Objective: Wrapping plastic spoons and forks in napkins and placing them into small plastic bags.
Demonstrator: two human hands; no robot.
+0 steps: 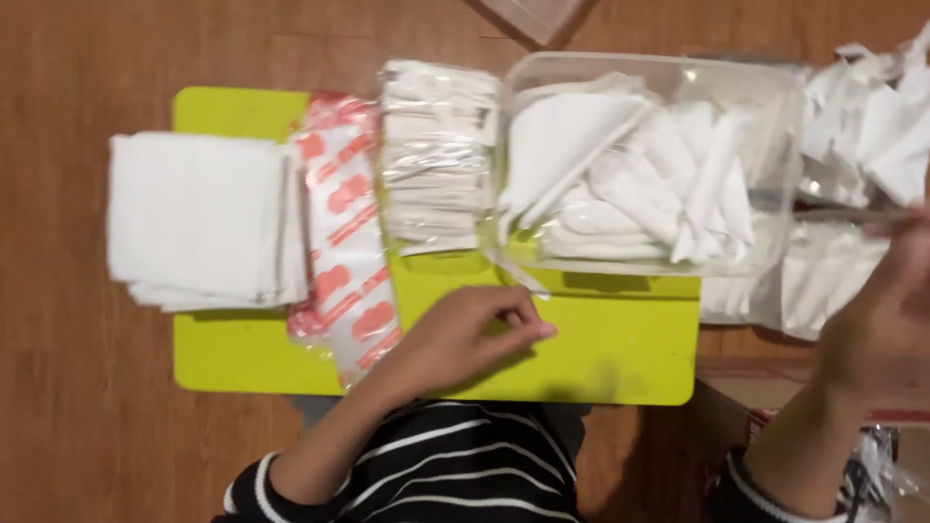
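Red-printed packet (347, 242) beside clear-wrapped white stack (436, 155) on lime mat (601, 349), left hand (465, 334) pinched empty, right hand (886, 320) (blurred) grip unclear.

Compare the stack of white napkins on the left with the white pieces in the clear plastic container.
The napkin stack lies flat, square and neatly piled on the green mat; the pieces in the clear container are folded into narrow pointed shapes, heaped loosely at angles. The stack sits open; the pieces are walled in. Both are white.

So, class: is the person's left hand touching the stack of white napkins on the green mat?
Apart. The head view shows the left hand on the green mat, with a red-printed packet between it and the napkin stack.
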